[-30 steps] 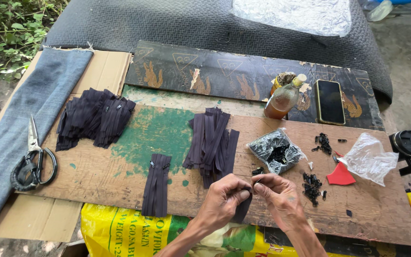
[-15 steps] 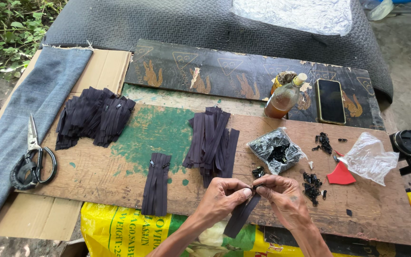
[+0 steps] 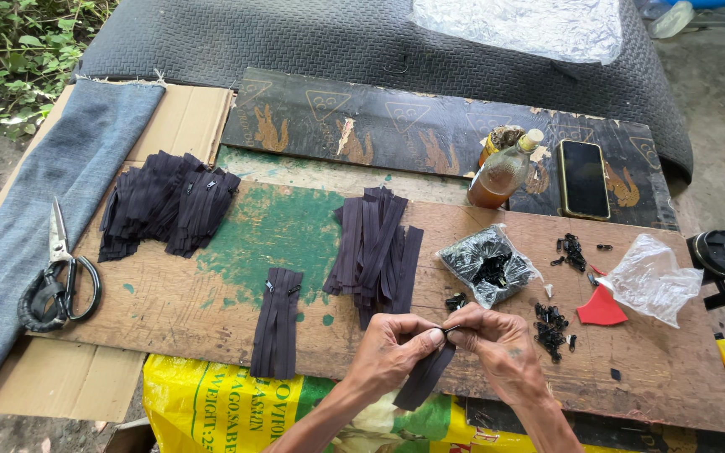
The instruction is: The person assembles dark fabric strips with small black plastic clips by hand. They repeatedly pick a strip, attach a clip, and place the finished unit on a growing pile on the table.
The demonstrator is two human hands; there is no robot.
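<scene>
both hands at near edge of wooden bench (image 3: 211, 310), meeting above the plank's front rim. left hand (image 3: 392, 352) pinching the top end of a dark zipper strip (image 3: 424, 377) between thumb and fingertips; rest of strip hanging down and tilted toward the left, over a yellow printed sack (image 3: 211, 403) below the bench edge. right hand (image 3: 501, 348) clenched on the same top end from the other side, fingers touching those of the left hand; a small dark slider piece appears to sit between them, too small to tell for sure. just beyond the hands: loose stack of dark zipper strips (image 3: 375, 247) lying lengthwise on the plank. left of it, a small flat pair of strips (image 3: 277, 323) beside the green paint patch. far left: larger heap of strips (image 3: 165, 205). right of the hands: scatter of small black sliders (image 3: 550, 323), near an open clear bag of black sliders (image 3: 488, 264). further right: red scrap (image 3: 602, 309) touching a crumpled clear plastic bag (image 3: 652, 277). behind: bottle of amber liquid (image 3: 501, 172) beside a dark phone (image 3: 585, 178) on a dark board. scissors (image 3: 56, 281) resting on a denim strip (image 3: 35, 218) at far left, well apart from the hands.
</scene>
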